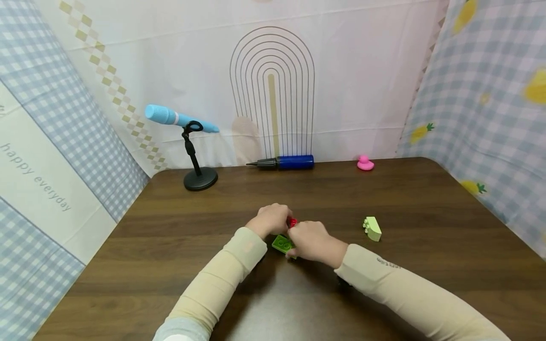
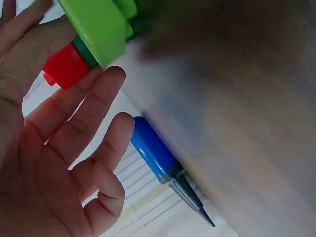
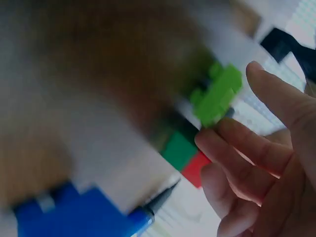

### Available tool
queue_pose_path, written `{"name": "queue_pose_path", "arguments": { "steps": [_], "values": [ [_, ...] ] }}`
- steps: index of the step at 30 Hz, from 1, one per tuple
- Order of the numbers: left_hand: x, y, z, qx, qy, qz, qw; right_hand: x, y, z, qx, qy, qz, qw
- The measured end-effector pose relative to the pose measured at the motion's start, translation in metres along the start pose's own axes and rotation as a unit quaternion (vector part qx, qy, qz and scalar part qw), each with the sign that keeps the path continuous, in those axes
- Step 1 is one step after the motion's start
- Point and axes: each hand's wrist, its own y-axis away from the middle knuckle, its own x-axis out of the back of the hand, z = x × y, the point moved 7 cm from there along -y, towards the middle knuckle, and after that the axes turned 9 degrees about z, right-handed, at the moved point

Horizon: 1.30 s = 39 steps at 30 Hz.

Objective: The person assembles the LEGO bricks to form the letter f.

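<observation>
A bright green toy brick lies between the two hands in the head view, partly covered by the right one. A red brick and a dark green brick adjoin it in the left wrist view. My left hand pinches the red brick between thumb and index finger, its other fingers loosely spread. At the bright green brick, my right hand touches the lower edge with its fingertips. Its thumb stands slightly apart. A blue block-like object appears close up in the right wrist view.
Right of the hands lies a pale yellow-green brick. Along the back stand a pink duck, a blue hand pump, and a black stand holding a light blue microphone. A patterned cloth hangs behind the brown table.
</observation>
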Motion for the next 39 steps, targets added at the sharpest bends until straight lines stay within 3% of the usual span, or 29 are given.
{"name": "queue_pose_path", "arguments": {
  "steps": [3,5,8,12,15,25,34,39],
  "values": [
    [0.000,0.000,-0.004,0.003,-0.003,0.000,1.0000,-0.005,0.000,-0.007,0.023,0.018,0.017,0.999],
    [0.000,0.000,-0.007,0.007,0.001,-0.001,1.0000,-0.007,0.000,-0.005,0.022,0.017,0.005,1.000],
    [-0.001,0.000,-0.012,0.017,0.009,-0.001,0.9998,-0.009,0.000,0.005,0.000,-0.008,-0.053,0.999],
    [0.000,0.001,-0.014,0.022,0.010,0.001,0.9997,-0.010,0.002,0.026,-0.048,-0.056,-0.140,0.987],
    [0.000,0.002,-0.011,0.016,0.008,0.000,0.9998,-0.010,0.004,0.041,-0.071,-0.086,-0.169,0.979],
    [-0.001,0.006,0.001,0.009,0.006,0.002,0.9999,-0.019,0.006,0.075,-0.120,-0.120,-0.185,0.968],
    [0.004,0.008,0.004,0.009,0.002,0.005,0.9999,-0.018,0.008,0.069,-0.101,-0.053,-0.153,0.982],
    [0.002,0.008,0.003,0.008,0.009,0.005,0.9999,-0.011,0.005,0.072,-0.103,-0.091,-0.133,0.981]
  ]
}}
